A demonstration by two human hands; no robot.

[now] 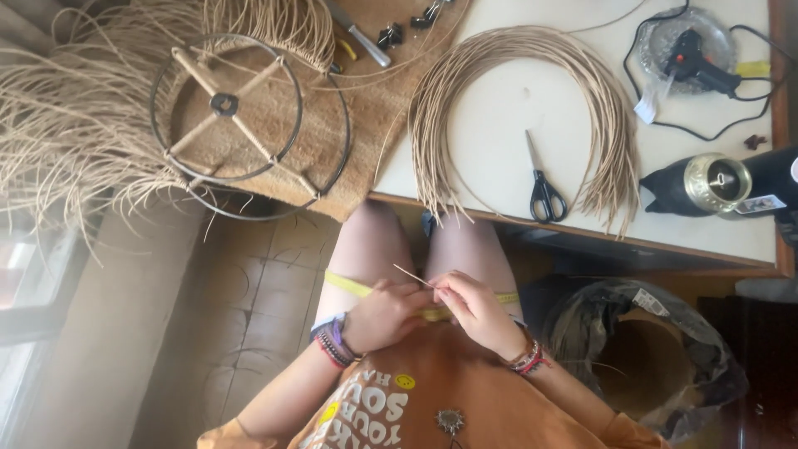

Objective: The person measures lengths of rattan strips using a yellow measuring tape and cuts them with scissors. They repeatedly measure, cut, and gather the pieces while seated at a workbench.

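My left hand (pixel 384 314) and my right hand (pixel 472 304) meet over my lap, both pinching a thin tan reed strand (pixel 412 277) that sticks up to the left between them. A yellow measuring tape (pixel 353 287) lies across my thighs and passes under both hands. Both wrists wear several bracelets. On the white table (pixel 499 125) above lies an arched bundle of tan reeds (pixel 598 108), with black-handled scissors (pixel 543 187) inside the arch.
A round metal frame with a wooden cross (pixel 226 106) rests on a brown mat at upper left, amid loose straw fibres (pixel 58 125). A black glue gun (pixel 698 62) on a glass dish and a black heat gun (pixel 715 185) sit at right. A bag-lined bin (pixel 657 349) stands beside my right knee.
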